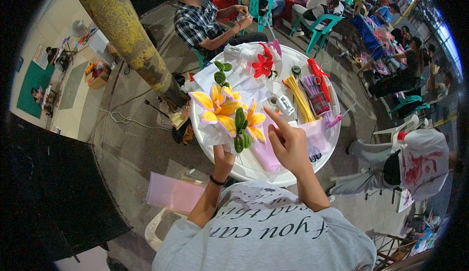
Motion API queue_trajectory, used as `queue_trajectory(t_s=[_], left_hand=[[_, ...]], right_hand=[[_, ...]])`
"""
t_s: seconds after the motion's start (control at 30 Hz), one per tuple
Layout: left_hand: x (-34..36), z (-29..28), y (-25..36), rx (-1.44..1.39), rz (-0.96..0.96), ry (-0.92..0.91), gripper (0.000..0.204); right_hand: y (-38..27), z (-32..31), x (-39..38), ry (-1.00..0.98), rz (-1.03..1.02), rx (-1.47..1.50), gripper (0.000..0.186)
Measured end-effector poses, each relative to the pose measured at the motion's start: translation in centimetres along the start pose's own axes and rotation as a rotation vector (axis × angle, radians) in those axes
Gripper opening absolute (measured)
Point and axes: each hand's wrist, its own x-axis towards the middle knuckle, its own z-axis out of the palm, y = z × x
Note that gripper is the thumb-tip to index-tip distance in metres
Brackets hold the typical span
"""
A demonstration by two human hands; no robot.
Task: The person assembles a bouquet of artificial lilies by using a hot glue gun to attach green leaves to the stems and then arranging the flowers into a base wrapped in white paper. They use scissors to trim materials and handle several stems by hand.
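Observation:
My left hand point(223, 159) is closed around the lower end of a bouquet of fuzzy yellow flowers point(227, 108), at the near left of the round white table. The petals have pale lilac edges. Dark green fuzzy leaves point(239, 124) stand among them, and white wrapping point(211, 136) shows beneath. To the right of the blooms is my right hand point(288, 141), its index finger stretched toward a petal and the other fingers partly bent. Nothing shows in it; whether the fingertip touches the petal I cannot tell. A pink-lilac wrapping sheet point(266, 153) lies below.
On the table point(334, 124) lie yellow fuzzy stems point(299, 97), purple stems point(312, 86), a red fuzzy flower point(263, 65), a white tool point(285, 106) and scissors point(315, 157). A person in a checked shirt point(195, 25) sits across. A yellowed pole point(124, 31) stands left.

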Motion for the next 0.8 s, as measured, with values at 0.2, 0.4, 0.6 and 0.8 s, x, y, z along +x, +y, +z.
queue_trajectory(t_s=[0.2,0.4,0.6,0.8], left_hand=[[-0.1,-0.5,-0.2,0.24,0.057,-0.028,0.052],[-0.1,-0.9,-0.6,0.302,0.066,-0.13,0.049],[0.5,-0.4,0.0,0.275,-0.049,-0.32,0.047],[1.1,0.4,-1.2,-0.208,-0.184,-0.448,0.055]], right_hand=[[0.8,0.0,0.1,-0.008,0.013,-0.028,0.051],[0.9,-0.4,-0.2,-0.014,0.06,-0.027,0.051],[1.3,-1.2,-0.7,0.001,0.124,-0.008,0.048],[0.3,-2.2,-0.4,0.118,-0.15,0.051,0.038]])
